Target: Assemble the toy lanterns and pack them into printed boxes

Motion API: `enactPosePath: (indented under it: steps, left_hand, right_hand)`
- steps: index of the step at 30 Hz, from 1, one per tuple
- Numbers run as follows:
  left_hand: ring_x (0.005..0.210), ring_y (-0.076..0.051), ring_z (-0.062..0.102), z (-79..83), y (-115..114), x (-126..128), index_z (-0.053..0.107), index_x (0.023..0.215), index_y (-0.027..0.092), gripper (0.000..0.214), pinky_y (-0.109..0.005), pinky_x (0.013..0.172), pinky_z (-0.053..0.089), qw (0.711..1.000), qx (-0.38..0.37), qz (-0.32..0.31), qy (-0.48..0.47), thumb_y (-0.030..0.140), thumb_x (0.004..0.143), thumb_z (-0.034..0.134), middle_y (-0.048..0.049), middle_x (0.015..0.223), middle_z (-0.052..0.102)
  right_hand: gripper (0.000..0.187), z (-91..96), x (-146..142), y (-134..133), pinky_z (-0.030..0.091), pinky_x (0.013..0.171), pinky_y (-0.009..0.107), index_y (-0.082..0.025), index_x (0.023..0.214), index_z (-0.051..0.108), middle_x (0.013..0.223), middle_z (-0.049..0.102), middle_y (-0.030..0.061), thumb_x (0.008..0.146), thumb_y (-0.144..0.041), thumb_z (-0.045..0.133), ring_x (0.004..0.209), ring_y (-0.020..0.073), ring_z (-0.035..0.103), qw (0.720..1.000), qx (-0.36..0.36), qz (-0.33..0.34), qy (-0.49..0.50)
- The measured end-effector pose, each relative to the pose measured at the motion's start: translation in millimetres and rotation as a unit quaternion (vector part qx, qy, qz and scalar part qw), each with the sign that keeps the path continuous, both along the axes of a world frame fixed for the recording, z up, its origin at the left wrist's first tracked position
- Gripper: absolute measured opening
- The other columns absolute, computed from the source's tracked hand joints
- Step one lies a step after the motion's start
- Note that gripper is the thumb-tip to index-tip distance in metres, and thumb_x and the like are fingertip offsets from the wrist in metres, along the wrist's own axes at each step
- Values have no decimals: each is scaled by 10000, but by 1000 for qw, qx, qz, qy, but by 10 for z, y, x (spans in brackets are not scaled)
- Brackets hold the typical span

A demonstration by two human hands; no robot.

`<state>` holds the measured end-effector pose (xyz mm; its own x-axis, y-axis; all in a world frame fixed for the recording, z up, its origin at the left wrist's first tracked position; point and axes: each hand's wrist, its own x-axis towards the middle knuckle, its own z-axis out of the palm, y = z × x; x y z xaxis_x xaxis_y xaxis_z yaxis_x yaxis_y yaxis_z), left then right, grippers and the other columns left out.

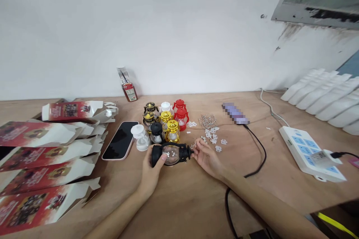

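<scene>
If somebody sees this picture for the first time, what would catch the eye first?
Probably the small black plastic lantern with a clear globe, held sideways in the left hand, the right hand at its end. Behind it stands a cluster of gold, red, white and black lanterns; red-and-white cardboard boxes lie at the left.

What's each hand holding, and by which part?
Left hand grips the sideways black lantern by its wide end. Right hand pinches a small metal hook at the other end.
</scene>
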<state>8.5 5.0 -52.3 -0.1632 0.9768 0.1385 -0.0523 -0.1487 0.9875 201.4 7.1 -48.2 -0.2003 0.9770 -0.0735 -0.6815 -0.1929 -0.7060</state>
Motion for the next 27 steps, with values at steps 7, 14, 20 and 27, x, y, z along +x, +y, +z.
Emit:
enactPosePath:
  steps: [7, 14, 20, 27]
  left_hand:
    - [875, -217, 597, -50, 25, -7, 602, 913, 137, 444, -332, 784, 492, 999, -29, -9, -27, 502, 669, 667, -61, 884, 645]
    - [779, -182, 580, 154, -13, 19, 581, 834, 167, 340, -285, 731, 490, 998, -14, -1, 60, 436, 646, 668, -15, 787, 616]
    - [753, -176, 573, 192, -19, 24, 567, 814, 176, 306, -266, 695, 491, 998, -7, 3, 70, 415, 640, 645, -4, 767, 603]
    - [720, -172, 561, 185, -34, 24, 569, 789, 176, 310, -261, 651, 489, 998, -6, -3, 68, 419, 621, 663, 1, 740, 595]
  right_hand:
    - [264, 7, 10, 23, 405, 632, 233, -208, 669, 533, 634, 426, -41, 708, -382, 728, 609, 97, 398, 1000, -8, -16, -19]
    - [275, -2, 5, -9, 347, 625, 238, -198, 649, 531, 649, 410, -35, 746, -397, 695, 632, 106, 382, 989, 70, -13, -130]
    - [290, 8, -8, -7, 332, 628, 244, -195, 648, 523, 632, 414, -42, 748, -412, 688, 620, 104, 387, 989, 63, -6, -130]
    - [326, -13, -3, 7, 309, 620, 245, -186, 627, 520, 631, 433, -35, 736, -443, 691, 622, 102, 378, 985, 69, 8, -158]
